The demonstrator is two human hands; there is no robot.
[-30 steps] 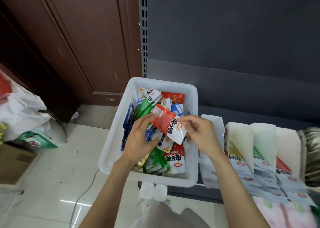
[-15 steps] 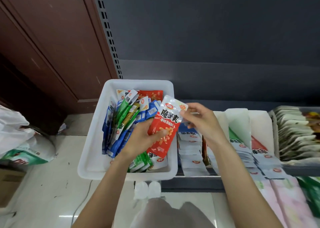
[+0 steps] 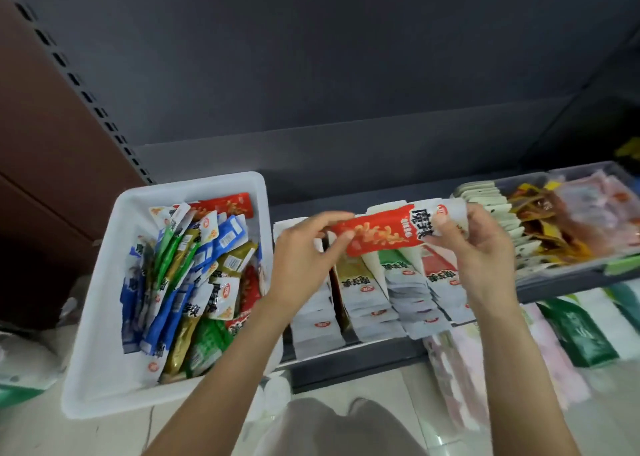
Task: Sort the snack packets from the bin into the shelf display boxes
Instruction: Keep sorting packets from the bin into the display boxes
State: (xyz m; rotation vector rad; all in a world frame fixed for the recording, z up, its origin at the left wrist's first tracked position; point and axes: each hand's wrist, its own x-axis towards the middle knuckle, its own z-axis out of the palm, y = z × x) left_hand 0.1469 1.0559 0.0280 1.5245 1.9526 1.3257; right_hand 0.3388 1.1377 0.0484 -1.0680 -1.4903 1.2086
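I count two hands: one left hand [image 3: 301, 265] and one right hand [image 3: 481, 258] at frame centre. I count one red packet [image 3: 391, 233] held between them. One white bin [image 3: 104, 317] sits at lower left; its loose packets [image 3: 194, 275] overlap too heavily to count. On the shelf I can distinguish four rows of display-box packets [image 3: 381, 292], plus one grey tray [image 3: 571, 268] at right.

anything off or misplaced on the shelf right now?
Nothing stands out. Both hands, left hand and right hand, hold one red packet level above the display boxes; the white bin holds a mixed jumble, as expected.
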